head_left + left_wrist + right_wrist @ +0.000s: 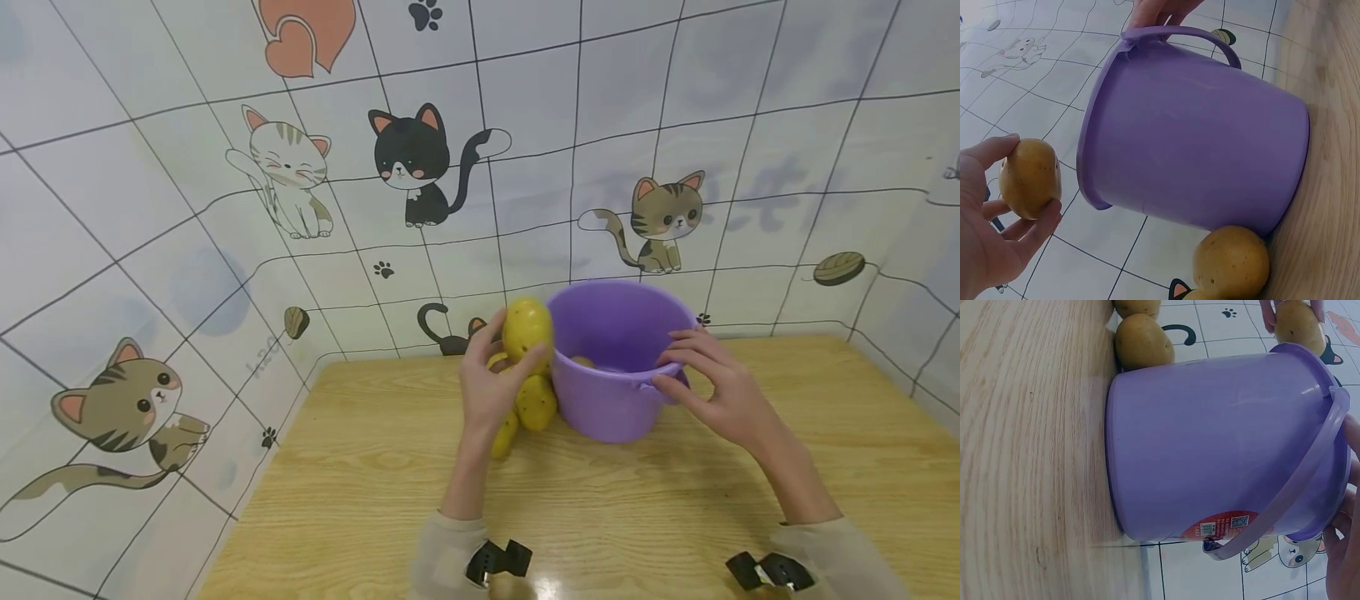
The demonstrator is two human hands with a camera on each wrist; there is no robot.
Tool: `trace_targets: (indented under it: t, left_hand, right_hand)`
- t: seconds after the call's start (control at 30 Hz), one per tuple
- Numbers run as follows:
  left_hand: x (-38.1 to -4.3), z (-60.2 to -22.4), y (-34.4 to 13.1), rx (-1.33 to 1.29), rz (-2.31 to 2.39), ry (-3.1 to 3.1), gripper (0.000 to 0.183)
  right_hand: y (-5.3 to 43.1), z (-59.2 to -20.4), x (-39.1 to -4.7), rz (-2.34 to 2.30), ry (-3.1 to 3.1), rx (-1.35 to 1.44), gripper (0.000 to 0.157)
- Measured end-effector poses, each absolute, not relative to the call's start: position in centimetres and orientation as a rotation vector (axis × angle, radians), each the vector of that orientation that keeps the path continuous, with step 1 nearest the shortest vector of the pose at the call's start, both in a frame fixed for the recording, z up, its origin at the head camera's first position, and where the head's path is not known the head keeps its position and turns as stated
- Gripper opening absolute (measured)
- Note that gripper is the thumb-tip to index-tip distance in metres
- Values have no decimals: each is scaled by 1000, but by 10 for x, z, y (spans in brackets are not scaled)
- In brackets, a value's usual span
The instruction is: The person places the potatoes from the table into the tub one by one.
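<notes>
A purple bucket (611,408) stands upright on the table. My left hand (491,379) pinches a yellow potato (528,325) between thumb and fingers, raised beside the bucket's left rim. In the left wrist view that held potato (1030,178) is apart from the rim. My right hand (716,383) grips the bucket's right rim, fingers over the edge and thumb outside. Another potato (581,362) shows inside the bucket, mostly hidden by its wall. More potatoes (536,404) lie on the table against the bucket's left side, partly behind my left hand.
The wooden table (360,467) meets a tiled-pattern wall (525,208) with cartoon cats just behind the bucket. The bucket's handle (1291,487) hangs down along its outside, over a red label (1222,525).
</notes>
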State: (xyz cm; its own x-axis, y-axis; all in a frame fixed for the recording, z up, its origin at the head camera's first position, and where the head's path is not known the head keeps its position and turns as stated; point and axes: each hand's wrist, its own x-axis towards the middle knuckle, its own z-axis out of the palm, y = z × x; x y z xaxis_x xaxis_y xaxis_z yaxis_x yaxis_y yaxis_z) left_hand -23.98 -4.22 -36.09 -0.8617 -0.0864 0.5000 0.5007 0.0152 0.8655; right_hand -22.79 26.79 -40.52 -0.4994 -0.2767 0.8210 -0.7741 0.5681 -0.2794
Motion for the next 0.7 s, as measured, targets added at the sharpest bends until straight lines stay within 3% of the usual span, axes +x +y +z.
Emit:
trace_targets:
  t: [0.2, 0.57, 0.7]
  left_hand:
    - [-239, -360, -33, -447, -1886, -1869, 67]
    - [-241, -359, -13, -515, -1779, -1924, 69]
    - [-242, -358, -8, -550, -1741, -1938, 69]
  right_hand:
    - [267, -405, -229, 849, -2051, 845, 29]
    - [268, -405, -228, 858, -2084, 836, 27]
    - [267, -404, -228, 866, -2060, 847, 34]
